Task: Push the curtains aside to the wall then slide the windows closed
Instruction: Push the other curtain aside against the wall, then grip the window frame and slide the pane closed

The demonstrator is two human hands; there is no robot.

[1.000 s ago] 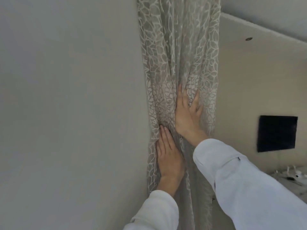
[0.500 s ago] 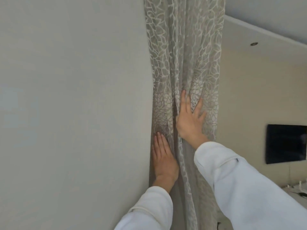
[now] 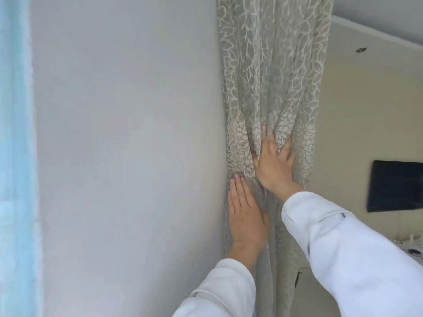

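Two white sleeves point(image 3: 338, 255) reach up from the lower edge, and the left hand point(image 3: 246, 216) lies open and flat on the curtain point(image 3: 272, 83), fingers together, pressing its lower folds into the corner beside the wall point(image 3: 128, 145). Just above, the right hand point(image 3: 273, 163) is open with fingers spread, pushing the bunched leaf-patterned curtain toward that wall. Farther right, a dark screen point(image 3: 396, 186) hangs on the beige wall

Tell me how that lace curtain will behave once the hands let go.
The curtain looks thin and floppy, folding around the right hand. Bunched in the corner under the left hand, it will probably spread back out somewhat.
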